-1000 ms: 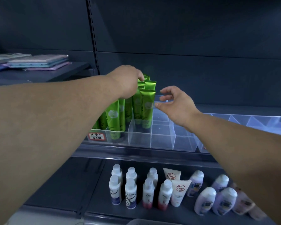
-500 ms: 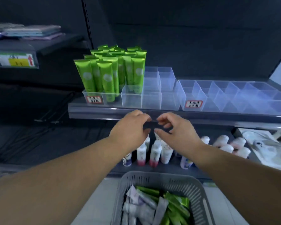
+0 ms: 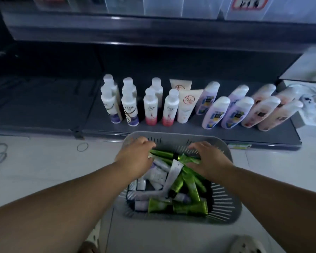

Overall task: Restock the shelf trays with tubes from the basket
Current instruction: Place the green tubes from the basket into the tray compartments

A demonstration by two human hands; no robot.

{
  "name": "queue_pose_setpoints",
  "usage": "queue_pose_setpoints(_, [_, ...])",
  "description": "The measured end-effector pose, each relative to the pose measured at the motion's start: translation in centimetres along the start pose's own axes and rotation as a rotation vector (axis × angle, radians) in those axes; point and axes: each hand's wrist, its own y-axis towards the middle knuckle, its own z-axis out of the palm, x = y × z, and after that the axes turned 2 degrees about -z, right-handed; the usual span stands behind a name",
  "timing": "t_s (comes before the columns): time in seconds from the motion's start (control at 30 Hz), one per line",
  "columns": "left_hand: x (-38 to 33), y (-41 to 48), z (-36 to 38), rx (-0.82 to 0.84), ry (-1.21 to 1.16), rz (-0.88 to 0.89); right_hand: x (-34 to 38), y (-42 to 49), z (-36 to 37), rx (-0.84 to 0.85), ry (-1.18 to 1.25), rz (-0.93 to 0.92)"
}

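The left hand and the right hand reach into the grey basket at lower centre of the frame, both laid over green tubes at its far end; whether either grip is clamped on a tube, I cannot tell. More green and white tubes fill the basket. Above it, bottles stand on the lower shelf, and clear trays line the frame's top edge.

basket open-topped, tubes heaped

Both forearms are bare, no sleeves, watch or rings showing. On the feet, pale clog-style shoes with dark vent holes (edges blurred, half cropped).
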Motion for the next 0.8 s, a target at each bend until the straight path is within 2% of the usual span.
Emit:
queue_pose_setpoints(0.23, [1.7,2.0,7.2,0.216,-0.013,-0.048,-5.0,1.6,5.2,0.213,-0.037,0.087])
queue_pose_setpoints(0.4, [0.3,4.2,11.8,0.383,-0.085,0.010,-8.2,2.9,9.0,0.332,-0.021,0.111])
queue_pose_setpoints(0.53, [-1.4,5.0,15.4,0.543,-0.060,0.111,-10.3,4.1,11.6,0.441,-0.022,0.061])
queue_pose_setpoints(0.63, [-1.7,5.6,17.3,0.638,-0.036,0.109,-11.1,4.5,12.9,0.521,-0.034,0.050])
queue_pose_setpoints(0.8, [-3.0,6.8,18.3,0.755,-0.120,0.034,-11.3,5.6,14.1,0.527,0.082,0.104])
